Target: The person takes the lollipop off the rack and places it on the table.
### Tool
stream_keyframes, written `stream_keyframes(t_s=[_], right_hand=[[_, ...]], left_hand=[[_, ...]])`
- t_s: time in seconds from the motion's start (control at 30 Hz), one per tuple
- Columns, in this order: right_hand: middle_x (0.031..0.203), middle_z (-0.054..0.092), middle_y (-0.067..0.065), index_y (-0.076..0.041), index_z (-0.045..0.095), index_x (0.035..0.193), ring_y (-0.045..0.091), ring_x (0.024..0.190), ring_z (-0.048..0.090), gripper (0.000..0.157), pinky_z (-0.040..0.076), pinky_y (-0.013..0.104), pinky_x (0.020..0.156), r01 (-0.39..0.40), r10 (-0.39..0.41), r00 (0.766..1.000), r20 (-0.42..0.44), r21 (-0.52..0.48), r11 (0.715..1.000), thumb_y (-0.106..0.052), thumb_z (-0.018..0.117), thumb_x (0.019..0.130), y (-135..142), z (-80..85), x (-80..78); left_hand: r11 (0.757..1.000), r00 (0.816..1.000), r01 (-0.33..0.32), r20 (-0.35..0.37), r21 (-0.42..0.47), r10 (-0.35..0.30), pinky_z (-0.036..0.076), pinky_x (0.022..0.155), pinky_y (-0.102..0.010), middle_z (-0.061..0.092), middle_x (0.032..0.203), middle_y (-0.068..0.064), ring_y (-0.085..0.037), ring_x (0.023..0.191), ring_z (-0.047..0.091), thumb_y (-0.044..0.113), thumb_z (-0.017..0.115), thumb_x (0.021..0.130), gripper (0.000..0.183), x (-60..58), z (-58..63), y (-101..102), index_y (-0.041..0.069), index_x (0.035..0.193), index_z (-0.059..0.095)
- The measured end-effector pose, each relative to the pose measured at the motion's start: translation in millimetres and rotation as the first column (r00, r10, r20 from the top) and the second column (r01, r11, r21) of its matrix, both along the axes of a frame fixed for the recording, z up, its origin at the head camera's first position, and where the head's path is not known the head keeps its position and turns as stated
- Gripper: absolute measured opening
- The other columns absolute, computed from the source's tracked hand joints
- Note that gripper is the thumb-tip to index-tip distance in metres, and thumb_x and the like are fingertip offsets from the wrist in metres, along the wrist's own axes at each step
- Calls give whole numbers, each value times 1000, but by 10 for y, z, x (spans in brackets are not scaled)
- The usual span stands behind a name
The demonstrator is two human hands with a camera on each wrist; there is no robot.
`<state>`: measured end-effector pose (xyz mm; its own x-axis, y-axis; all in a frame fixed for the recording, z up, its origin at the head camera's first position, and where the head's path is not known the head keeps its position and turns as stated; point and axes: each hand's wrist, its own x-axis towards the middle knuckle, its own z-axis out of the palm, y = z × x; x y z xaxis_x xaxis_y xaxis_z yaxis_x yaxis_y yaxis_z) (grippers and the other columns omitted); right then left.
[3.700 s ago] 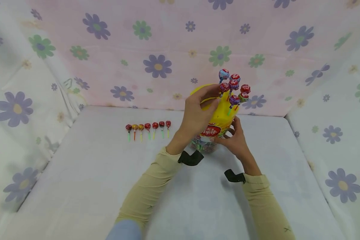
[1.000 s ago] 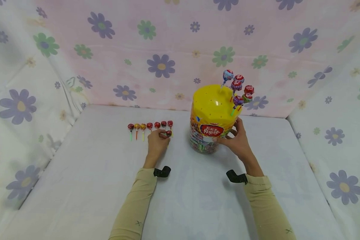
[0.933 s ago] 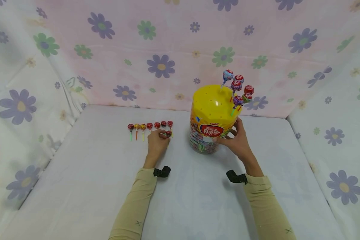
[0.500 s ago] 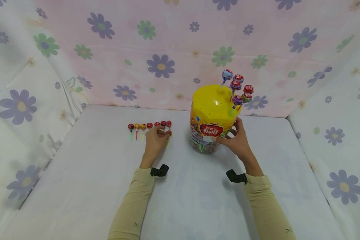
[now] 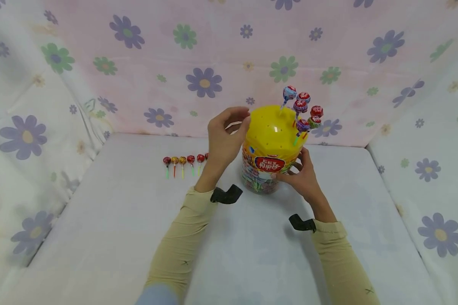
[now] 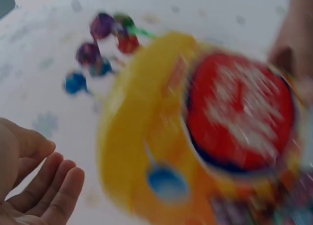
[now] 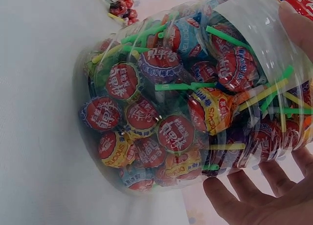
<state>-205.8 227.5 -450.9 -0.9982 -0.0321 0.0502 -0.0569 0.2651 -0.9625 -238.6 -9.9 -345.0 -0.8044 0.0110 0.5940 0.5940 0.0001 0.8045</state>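
Note:
A big clear jar [image 5: 260,185] with a yellow lid [image 5: 268,127] is full of wrapped lollipops [image 7: 176,132]. Several lollipops [image 5: 300,106] stand by their sticks in the lid's right side. Around the jar's lower right side, my right hand [image 5: 303,180] grips it, thumb in front. My left hand [image 5: 226,135] is raised beside the lid's left edge, fingers loosely bent with nothing visible between them. In the left wrist view, a gap separates the fingers [image 6: 61,186] from the lid. To the left, lollipops [image 5: 182,160] lie in a row, its right end hidden behind my left hand.
A white cloth covers the table [image 5: 137,228]. Flowered cloth [image 5: 148,51] hangs behind the table and along both sides. A small black device is strapped to each wrist.
My left hand has let go of a lollipop at the row's right end and risen rightward to the lid. The right hand still holds the jar in place.

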Motion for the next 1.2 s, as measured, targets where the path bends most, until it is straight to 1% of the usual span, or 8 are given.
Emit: stream_keyframes(t_s=[0.1,0.23,0.37,0.7,0.8,0.9,1.07,1.2], right_hand=[[153,35,15,-22,20,158,43,142,40,99,36,63,115,7,-7,1000,9,4,1000,-15,85,84,4,10,-5],[153,36,14,-22,21,158,42,142,41,99,37,61,115,22,-23,1000,20,4,1000,-17,86,83,-9,10,-7],[153,37,13,-21,22,157,41,141,41,98,37,61,115,29,-29,999,19,5,1000,-18,86,83,-15,-2,-7],[151,38,14,-21,23,157,40,140,43,96,40,58,114,26,-26,1000,5,-4,1000,-10,84,84,-1,-8,-12],[152,38,13,-22,22,157,40,140,43,97,40,58,114,25,-25,1000,6,-7,1000,-10,84,84,-5,8,-11],[152,37,13,-22,22,158,41,140,42,98,39,60,115,32,-32,999,14,-3,999,-11,84,83,-13,13,3],[154,36,14,-22,22,158,42,140,42,99,38,61,115,39,-39,999,25,9,999,-15,86,82,-57,11,30],[153,35,14,-21,23,157,44,138,42,98,39,63,113,39,-39,999,-1,10,999,-15,86,82,-68,13,33]], left_hand=[[998,998,64,-7,-21,-64,59,93,-30,68,118,-23,-30,108,69,-1,67,95,28,-17,213,227,-9,122,65],[991,995,99,12,-91,-98,56,95,-22,67,125,-21,-28,113,67,1,67,96,33,-67,339,444,-7,128,63],[990,996,85,10,-111,-85,55,95,-21,67,124,-20,-27,113,68,2,67,97,34,-112,350,561,-6,129,63],[989,997,22,-64,-148,-32,56,92,-19,70,108,-20,-27,101,71,-3,63,97,33,-177,314,691,-7,130,61],[990,997,12,-73,-138,-23,57,91,-19,70,110,-20,-26,102,71,-2,62,98,34,-181,322,688,-6,131,60],[995,992,-21,-126,-94,9,58,89,-20,71,111,-20,-25,101,71,-1,63,98,33,-154,325,631,-7,130,61],[995,968,-95,-236,-11,90,61,84,-27,72,107,-21,-29,96,72,-3,66,95,31,-41,239,387,-9,125,63],[991,972,-134,-189,29,137,63,78,-31,73,103,-21,-29,92,73,-4,68,93,30,12,66,138,-8,122,66]])
